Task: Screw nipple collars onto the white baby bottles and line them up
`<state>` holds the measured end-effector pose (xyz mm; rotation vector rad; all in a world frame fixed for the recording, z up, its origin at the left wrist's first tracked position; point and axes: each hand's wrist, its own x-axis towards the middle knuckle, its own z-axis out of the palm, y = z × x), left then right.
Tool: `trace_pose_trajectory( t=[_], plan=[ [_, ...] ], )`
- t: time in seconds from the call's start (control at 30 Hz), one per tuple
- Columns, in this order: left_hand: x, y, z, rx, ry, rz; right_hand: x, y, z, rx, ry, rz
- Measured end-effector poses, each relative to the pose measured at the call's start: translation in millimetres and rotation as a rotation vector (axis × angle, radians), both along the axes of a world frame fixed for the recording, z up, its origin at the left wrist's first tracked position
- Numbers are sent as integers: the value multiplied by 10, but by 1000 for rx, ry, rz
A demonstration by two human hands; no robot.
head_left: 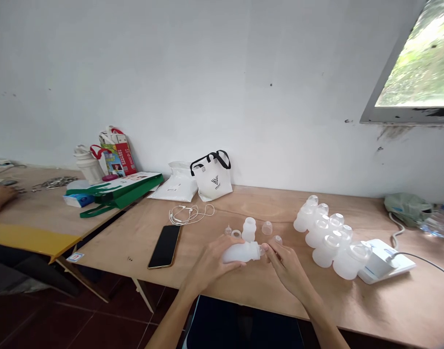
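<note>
My left hand [216, 257] is wrapped round a frosted baby bottle [241, 252], which lies tilted on its side with the neck towards the right. At that neck, the fingers of my right hand [285, 264] pinch a clear bottle nipple [261, 249]. Just behind the hands another frosted bottle [249, 228] stands upright without a cap. Beside it are a loose nipple [228, 230] and a white collar ring [236, 233]. One clear dome cap [267, 228] sits to its right, and a second clear cap [278, 239] is partly hidden by my right hand.
Several capped bottles [323, 232] stand in rows at right, near a white power strip [387, 261] with a cable. A phone [164, 246], white earphones [187, 213] and a white bag [215, 179] are at left. Another person's hand [1, 196] rests on the far-left table.
</note>
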<state>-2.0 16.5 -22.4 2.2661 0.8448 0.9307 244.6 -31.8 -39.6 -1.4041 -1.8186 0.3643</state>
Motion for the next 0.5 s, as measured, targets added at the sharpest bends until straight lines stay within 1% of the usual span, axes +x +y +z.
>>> trace_pose_trajectory(
  t=[0.17, 0.23, 0.3, 0.37, 0.43, 0.5],
  plan=[
    [4, -13, 31, -95, 27, -18, -18, -34, 64, -30, -8, 129],
    [21, -14, 22, -64, 35, -24, -55, -33, 39, 3, 12, 86],
    [47, -10, -3, 21, 24, -16, -108, -18, -15, 26, 58, -4],
    [65, -6, -29, 93, 19, -8, -152, -2, -63, 21, 96, -72],
    [64, -5, -41, 95, 16, 5, -163, 0, -78, 10, 99, -86],
    [42, -5, -37, 30, 15, 20, -148, -15, -61, 7, 65, -44]
  ],
)
